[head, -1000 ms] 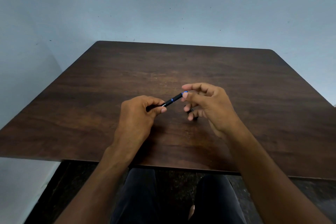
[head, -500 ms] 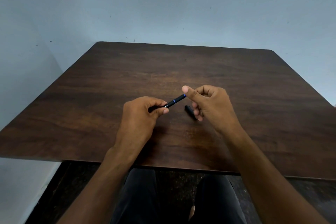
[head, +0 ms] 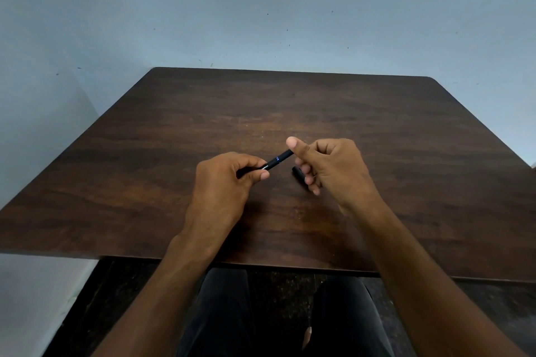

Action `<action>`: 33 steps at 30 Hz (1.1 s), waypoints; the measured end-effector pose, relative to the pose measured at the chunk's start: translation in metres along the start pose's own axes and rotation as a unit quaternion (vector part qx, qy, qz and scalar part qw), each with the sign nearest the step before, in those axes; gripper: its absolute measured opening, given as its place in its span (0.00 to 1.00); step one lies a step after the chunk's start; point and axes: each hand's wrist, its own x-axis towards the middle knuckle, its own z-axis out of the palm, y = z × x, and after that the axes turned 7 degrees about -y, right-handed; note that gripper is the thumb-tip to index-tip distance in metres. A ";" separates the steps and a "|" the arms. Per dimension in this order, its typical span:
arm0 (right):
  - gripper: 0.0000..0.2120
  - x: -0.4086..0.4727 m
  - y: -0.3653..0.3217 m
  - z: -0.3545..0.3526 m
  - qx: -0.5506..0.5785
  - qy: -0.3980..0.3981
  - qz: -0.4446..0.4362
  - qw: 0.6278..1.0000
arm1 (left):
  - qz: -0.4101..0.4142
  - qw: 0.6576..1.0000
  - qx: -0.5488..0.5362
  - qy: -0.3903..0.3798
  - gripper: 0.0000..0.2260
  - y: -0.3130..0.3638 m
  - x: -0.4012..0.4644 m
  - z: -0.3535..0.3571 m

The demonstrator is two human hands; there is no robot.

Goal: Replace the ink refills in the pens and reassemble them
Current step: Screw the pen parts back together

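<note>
A slim black pen (head: 275, 160) with a thin blue ring is held level just above the dark wooden table (head: 406, 153). My left hand (head: 223, 182) grips its near-left end between thumb and curled fingers. At the pen's far-right end, my right hand (head: 330, 168) pinches the tip with the thumb raised over it. A short black pen piece (head: 298, 172) lies on the table just under my right hand's lower fingers, partly hidden by them; whether they touch it I cannot tell.
The table's near edge (head: 261, 262) runs above my lap, and a pale blue wall (head: 261, 9) stands behind the far edge. Nothing else lies on the wooden top.
My right hand's fingers have curled in, and the hand drew slightly off the pen's end, then closed on it again. The left hand and pen have barely moved.
</note>
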 end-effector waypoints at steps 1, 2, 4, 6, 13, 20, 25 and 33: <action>0.21 -0.001 0.000 -0.001 0.007 -0.004 0.003 1.000 | -0.001 1.000 -0.006 -0.001 0.08 0.000 0.000 0.000; 0.19 -0.001 0.000 -0.002 0.024 -0.011 0.000 1.000 | -0.002 1.000 -0.008 -0.002 0.08 -0.001 -0.001 0.000; 0.14 -0.002 0.002 -0.004 0.079 -0.033 -0.018 0.996 | -0.002 1.000 -0.005 -0.001 0.08 -0.002 -0.001 0.000; 0.10 -0.001 0.005 -0.005 0.128 -0.057 -0.033 0.990 | 0.000 1.000 -0.002 0.003 0.08 -0.002 -0.001 0.001; 0.10 0.002 0.010 0.001 0.118 -0.006 -0.026 0.993 | 0.007 1.000 0.003 -0.003 0.08 0.000 -0.002 0.001; 0.13 0.002 0.006 0.000 0.200 -0.054 -0.020 0.978 | 0.017 1.000 0.003 0.011 0.08 -0.001 -0.001 -0.002; 0.04 0.004 0.009 -0.002 0.211 -0.037 -0.028 0.976 | 0.007 1.000 0.003 0.009 0.08 0.000 0.001 -0.001; 0.12 0.003 0.006 -0.002 0.209 -0.043 -0.017 0.977 | 0.006 1.000 0.011 0.002 0.08 0.000 0.000 -0.002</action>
